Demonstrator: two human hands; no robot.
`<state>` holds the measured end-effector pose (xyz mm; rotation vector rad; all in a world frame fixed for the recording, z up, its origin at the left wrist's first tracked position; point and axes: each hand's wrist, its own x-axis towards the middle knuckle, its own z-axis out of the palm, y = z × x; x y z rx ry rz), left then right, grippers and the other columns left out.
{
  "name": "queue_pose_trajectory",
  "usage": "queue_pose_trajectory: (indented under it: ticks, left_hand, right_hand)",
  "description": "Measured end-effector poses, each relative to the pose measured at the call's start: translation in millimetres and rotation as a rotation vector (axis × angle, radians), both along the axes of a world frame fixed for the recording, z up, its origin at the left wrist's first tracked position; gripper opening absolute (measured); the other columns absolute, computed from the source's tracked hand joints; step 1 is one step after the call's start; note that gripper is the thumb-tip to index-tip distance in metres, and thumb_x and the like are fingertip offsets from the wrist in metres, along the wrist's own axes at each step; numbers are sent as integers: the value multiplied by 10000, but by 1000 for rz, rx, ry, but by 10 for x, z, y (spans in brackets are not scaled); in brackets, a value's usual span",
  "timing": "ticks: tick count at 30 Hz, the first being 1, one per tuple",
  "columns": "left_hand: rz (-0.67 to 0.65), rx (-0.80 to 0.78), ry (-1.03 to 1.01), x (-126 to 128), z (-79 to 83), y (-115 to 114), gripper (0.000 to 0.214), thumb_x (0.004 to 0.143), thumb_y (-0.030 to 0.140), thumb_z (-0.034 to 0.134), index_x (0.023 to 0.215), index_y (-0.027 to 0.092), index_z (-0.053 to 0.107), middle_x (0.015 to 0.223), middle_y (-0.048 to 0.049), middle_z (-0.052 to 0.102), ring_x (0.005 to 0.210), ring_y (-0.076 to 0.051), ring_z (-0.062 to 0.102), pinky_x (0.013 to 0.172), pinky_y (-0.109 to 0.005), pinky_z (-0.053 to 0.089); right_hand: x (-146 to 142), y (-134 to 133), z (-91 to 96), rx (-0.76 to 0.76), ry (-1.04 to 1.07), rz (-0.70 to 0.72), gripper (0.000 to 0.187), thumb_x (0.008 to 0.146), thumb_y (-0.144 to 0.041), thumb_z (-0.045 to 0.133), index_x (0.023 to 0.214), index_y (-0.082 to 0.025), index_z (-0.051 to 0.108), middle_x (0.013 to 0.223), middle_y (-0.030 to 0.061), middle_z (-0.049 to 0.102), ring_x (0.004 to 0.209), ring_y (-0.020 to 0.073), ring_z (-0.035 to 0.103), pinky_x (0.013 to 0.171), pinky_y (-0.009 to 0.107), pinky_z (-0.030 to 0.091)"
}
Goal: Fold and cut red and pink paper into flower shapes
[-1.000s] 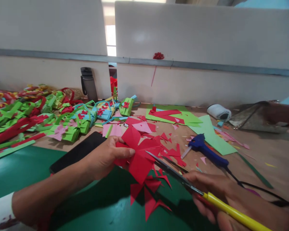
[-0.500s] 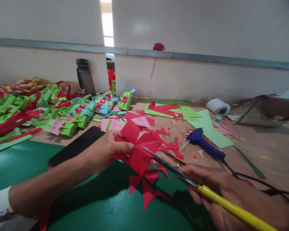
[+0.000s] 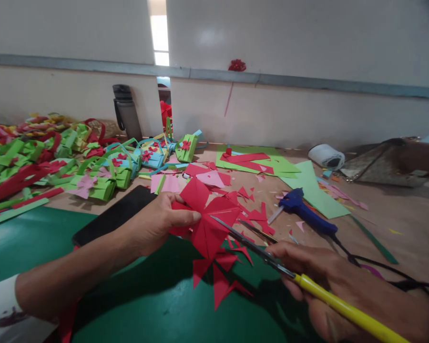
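My left hand [image 3: 157,224] pinches a folded red paper piece [image 3: 205,224], thumb on top, held above a dark green sheet [image 3: 157,305]. My right hand [image 3: 329,281] grips yellow-handled scissors [image 3: 271,259]; their blades are open, with the tips against the red paper's right side. Red offcuts [image 3: 218,281] lie on the green sheet just below the paper.
A black phone [image 3: 117,214] lies left of my hand. A blue glue gun [image 3: 303,212] with its cord lies at right. Several green, blue and red paper baskets [image 3: 100,176] crowd the left. A grey bottle [image 3: 127,112], white tape roll [image 3: 325,156] and another person's arm [image 3: 422,157] are farther back.
The scissors' tips have slid slightly further into the red paper. Both hands keep their hold; the view has shifted a little.
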<state>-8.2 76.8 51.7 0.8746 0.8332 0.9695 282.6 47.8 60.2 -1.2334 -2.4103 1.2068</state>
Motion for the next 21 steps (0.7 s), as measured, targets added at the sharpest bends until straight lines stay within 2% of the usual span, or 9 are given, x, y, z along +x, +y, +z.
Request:
queue_pose_trajectory:
  ticks: [4,9,13,16,21]
  left_hand:
    - [-7,6,52,0,3,-4,122,634,120,751,744,107,700,657,-42,714,583,-161,666,544,-238,550]
    - [-26,10,29,6,13,-9,117,637,125,755,742,113,706,670,-39,718,599,-152,666,564,-231,555]
    - [-38,3,23,7,0,-8,140,640,132,759,773,124,715,687,-41,725,612,-158,672,572,-236,556]
    - [-59,22,23,5,-19,2,114,648,140,753,754,122,715,704,-46,726,628,-158,671,582,-236,553]
    - [-70,26,8,7,-34,4,78,649,141,752,709,130,703,664,-26,708,604,-136,655,557,-200,526]
  right_hand:
    - [-7,2,4,-48,-25,-7,350,762,-413,643,1068,-252,592,804,-5,589,636,142,512,574,225,412]
    - [-71,11,66,-7,-14,-37,222,746,-305,644,961,-252,631,745,-18,603,621,138,518,595,223,418]
    - [-80,-1,35,-66,-30,-70,298,697,-196,628,987,-266,635,782,-20,631,642,146,545,575,214,429]
    - [-46,-15,-10,-73,20,-73,353,682,-195,619,1027,-268,635,812,-10,648,630,157,567,572,225,459]
    - [-68,-13,31,17,15,-99,478,605,-175,662,1069,-291,663,898,13,715,702,215,657,609,238,528]
